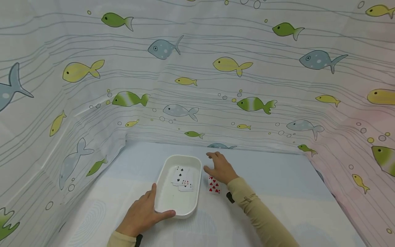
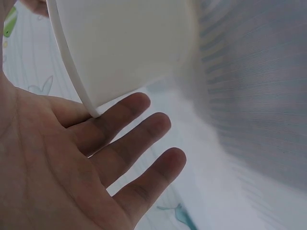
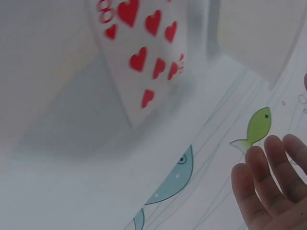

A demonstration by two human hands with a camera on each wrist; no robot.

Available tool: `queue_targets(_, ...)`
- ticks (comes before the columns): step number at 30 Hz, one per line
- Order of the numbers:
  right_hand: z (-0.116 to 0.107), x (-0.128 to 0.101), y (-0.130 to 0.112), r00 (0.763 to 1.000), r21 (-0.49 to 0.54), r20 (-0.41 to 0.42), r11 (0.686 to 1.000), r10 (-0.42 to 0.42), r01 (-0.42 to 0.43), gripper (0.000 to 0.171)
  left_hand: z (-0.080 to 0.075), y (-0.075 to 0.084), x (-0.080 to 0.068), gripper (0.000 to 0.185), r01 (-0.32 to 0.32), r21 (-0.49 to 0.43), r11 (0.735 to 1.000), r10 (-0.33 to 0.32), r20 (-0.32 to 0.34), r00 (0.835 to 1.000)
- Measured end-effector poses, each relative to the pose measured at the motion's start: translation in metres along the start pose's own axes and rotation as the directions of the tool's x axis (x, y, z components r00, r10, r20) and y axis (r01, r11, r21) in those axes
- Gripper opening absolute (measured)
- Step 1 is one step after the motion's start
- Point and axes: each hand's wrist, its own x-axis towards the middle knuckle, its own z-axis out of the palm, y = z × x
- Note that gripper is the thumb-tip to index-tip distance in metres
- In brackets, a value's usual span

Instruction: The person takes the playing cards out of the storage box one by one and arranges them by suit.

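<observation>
A white oval tray (image 1: 168, 202) lies on the table with a few playing cards (image 1: 182, 180) face up inside it. My left hand (image 1: 142, 213) rests against the tray's near left corner, thumb along the rim and fingers straight; in the left wrist view the palm and fingers (image 2: 129, 139) lie under the tray's rim (image 2: 72, 72). My right hand (image 1: 219, 168) hovers just right of the tray with fingers relaxed, holding nothing. A card of red hearts (image 1: 213, 185) lies on the table under that hand, seen close in the right wrist view (image 3: 144, 57).
A white curtain printed with fish (image 1: 197, 75) closes off the back and both sides. The table cover (image 1: 277, 192) is pale with faint blue patterns. A small black thing (image 1: 230, 197) sits by my right sleeve.
</observation>
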Motion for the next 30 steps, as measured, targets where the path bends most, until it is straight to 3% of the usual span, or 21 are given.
queue_targets(12, 0.007, 0.018, -0.034, 0.997, 0.023, -0.007, 0.997, -0.079, 0.080, 0.062, -0.001, 0.000, 0.001, 0.136, 0.012, 0.012, 1.000, -0.012, 0.008, 1.000)
queue_targets(22, 0.021, 0.032, -0.051, 0.995, 0.102, 0.074, 0.993, -0.067, 0.060, 0.066, -0.001, 0.000, 0.001, 0.135, -0.005, 0.013, 1.000, 0.005, 0.003, 1.000)
queue_targets(30, 0.040, 0.036, -0.050, 0.986, 0.081, 0.149, 0.995, -0.074, 0.062, 0.067, 0.001, -0.001, 0.002, 0.137, 0.013, 0.002, 1.000, -0.013, -0.001, 1.000)
